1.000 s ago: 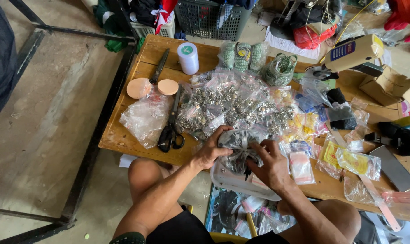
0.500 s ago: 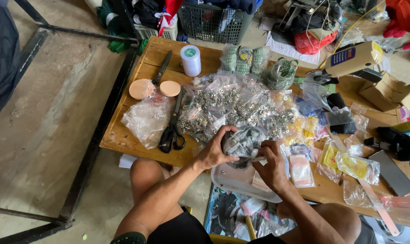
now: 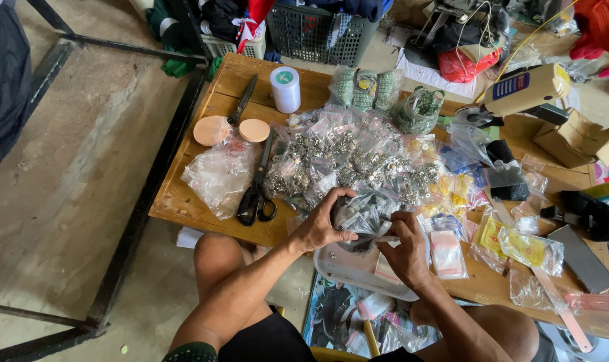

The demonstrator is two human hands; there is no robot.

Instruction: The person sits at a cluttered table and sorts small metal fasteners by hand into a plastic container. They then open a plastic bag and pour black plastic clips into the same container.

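Observation:
My left hand (image 3: 323,224) grips a clear plastic bag of small dark metal parts (image 3: 363,213) from its left side. My right hand (image 3: 406,245) pinches the same bag at its lower right edge. Both hands hold it just above a clear plastic tub (image 3: 350,267) at the near edge of the low wooden table (image 3: 184,201). A large heap of small clear bags filled with silver metal fittings (image 3: 345,157) lies right behind the hands.
Black scissors (image 3: 257,188) and a crumpled plastic bag (image 3: 217,175) lie left of the heap. A white thread spool (image 3: 285,88), two round tan discs (image 3: 212,130), yellow packets (image 3: 519,245), a cardboard box (image 3: 579,142) and a yellow handheld tool (image 3: 519,90) crowd the table. A black metal frame (image 3: 143,201) stands left.
Both hands have lifted the bag slightly and drawn it together; the left hand now wraps further around the bag's top, and the right hand has shifted to its lower edge.

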